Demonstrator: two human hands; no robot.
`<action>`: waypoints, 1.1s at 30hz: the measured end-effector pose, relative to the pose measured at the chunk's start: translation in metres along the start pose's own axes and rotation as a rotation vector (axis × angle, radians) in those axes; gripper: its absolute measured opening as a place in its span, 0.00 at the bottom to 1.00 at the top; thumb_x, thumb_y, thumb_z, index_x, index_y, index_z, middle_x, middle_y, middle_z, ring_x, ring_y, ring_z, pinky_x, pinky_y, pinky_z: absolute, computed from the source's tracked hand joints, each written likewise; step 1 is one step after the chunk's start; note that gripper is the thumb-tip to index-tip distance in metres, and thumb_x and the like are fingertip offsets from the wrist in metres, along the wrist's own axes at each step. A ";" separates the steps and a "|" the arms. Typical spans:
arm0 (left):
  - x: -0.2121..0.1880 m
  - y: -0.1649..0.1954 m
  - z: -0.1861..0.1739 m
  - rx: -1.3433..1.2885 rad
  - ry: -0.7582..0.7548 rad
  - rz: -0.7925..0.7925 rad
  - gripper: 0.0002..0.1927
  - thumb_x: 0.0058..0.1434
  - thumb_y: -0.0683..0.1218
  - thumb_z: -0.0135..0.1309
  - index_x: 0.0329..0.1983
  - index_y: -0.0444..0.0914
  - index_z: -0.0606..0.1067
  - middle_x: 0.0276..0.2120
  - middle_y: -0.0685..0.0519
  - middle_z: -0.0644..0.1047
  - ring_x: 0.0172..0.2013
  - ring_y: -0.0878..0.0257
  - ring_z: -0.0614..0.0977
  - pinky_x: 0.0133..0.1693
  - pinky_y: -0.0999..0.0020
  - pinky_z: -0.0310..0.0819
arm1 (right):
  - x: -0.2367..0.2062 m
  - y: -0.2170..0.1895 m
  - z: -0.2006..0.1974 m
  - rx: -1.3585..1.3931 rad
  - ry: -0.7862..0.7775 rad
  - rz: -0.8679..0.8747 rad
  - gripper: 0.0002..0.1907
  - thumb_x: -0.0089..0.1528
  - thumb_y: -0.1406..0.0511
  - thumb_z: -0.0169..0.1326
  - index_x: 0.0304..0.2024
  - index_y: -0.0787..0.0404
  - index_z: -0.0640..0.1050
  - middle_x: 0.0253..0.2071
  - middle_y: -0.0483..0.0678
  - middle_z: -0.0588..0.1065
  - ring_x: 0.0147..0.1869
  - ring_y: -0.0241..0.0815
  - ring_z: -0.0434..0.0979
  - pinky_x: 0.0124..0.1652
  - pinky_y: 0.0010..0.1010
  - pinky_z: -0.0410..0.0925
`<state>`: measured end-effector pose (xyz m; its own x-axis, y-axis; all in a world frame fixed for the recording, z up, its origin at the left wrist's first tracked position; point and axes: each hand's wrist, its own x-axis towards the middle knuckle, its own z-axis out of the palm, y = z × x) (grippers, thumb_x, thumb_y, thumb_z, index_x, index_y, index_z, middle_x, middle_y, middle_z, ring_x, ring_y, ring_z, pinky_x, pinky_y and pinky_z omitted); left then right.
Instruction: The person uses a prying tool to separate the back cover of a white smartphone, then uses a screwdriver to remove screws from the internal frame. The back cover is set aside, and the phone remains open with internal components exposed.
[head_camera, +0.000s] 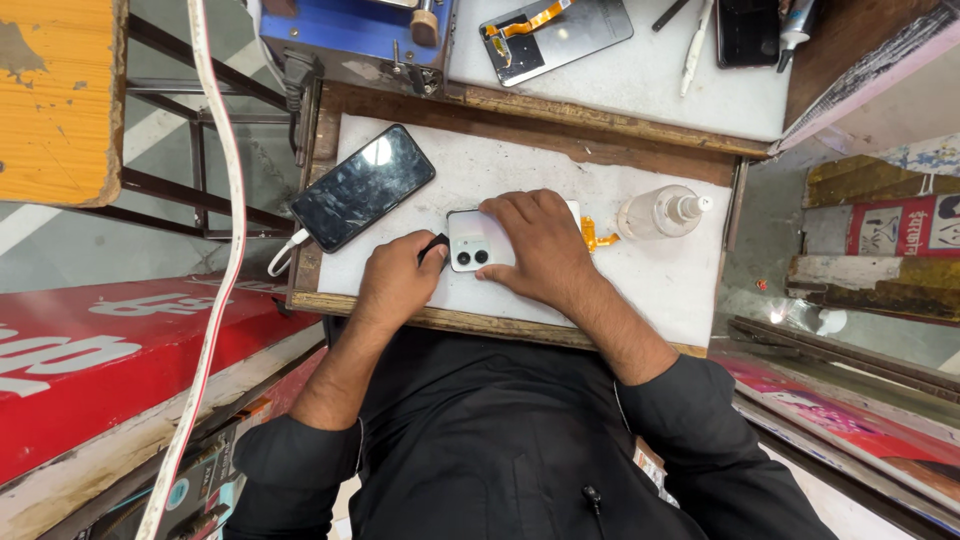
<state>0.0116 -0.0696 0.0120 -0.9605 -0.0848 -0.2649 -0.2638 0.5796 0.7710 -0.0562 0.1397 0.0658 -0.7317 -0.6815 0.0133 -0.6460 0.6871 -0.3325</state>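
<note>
A white phone (473, 243) lies back up on the white work board (660, 280), its two camera lenses facing me. My right hand (530, 245) lies flat over the phone, pressing it down. My left hand (397, 282) is at the phone's left edge, fingers closed on a small black tool (434, 246) that touches that edge. An orange flex cable (598, 238) sticks out from under the phone on the right.
A black phone (361, 187) with a white charging cable (284, 254) lies at the board's left. A clear spray bottle (662, 212) lies on its side at the right. Behind are a blue machine (350, 30), a phone frame (556, 35) and pens. A white cord (222, 250) hangs at left.
</note>
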 end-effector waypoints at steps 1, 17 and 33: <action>-0.001 0.000 0.001 0.022 0.021 0.019 0.10 0.64 0.50 0.56 0.38 0.38 0.79 0.29 0.41 0.81 0.32 0.42 0.83 0.37 0.50 0.76 | 0.000 0.000 0.000 0.000 -0.001 0.002 0.45 0.45 0.48 0.73 0.60 0.57 0.73 0.56 0.51 0.73 0.59 0.54 0.69 0.60 0.46 0.62; -0.010 0.005 0.003 0.029 -0.026 -0.022 0.12 0.66 0.50 0.53 0.35 0.37 0.77 0.26 0.41 0.80 0.31 0.42 0.82 0.36 0.49 0.76 | 0.000 0.000 -0.001 0.005 0.005 -0.003 0.45 0.45 0.48 0.73 0.59 0.58 0.73 0.55 0.51 0.74 0.59 0.53 0.70 0.60 0.45 0.62; -0.019 0.007 0.014 0.064 0.083 0.016 0.13 0.67 0.50 0.52 0.34 0.36 0.76 0.25 0.39 0.79 0.30 0.39 0.81 0.34 0.46 0.74 | 0.000 0.000 -0.002 -0.003 0.026 -0.016 0.43 0.45 0.47 0.72 0.59 0.56 0.74 0.54 0.50 0.74 0.58 0.53 0.71 0.60 0.47 0.63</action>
<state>0.0289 -0.0531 0.0142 -0.9693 -0.1407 -0.2016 -0.2447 0.6315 0.7358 -0.0564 0.1404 0.0675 -0.7269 -0.6854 0.0434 -0.6580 0.6771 -0.3294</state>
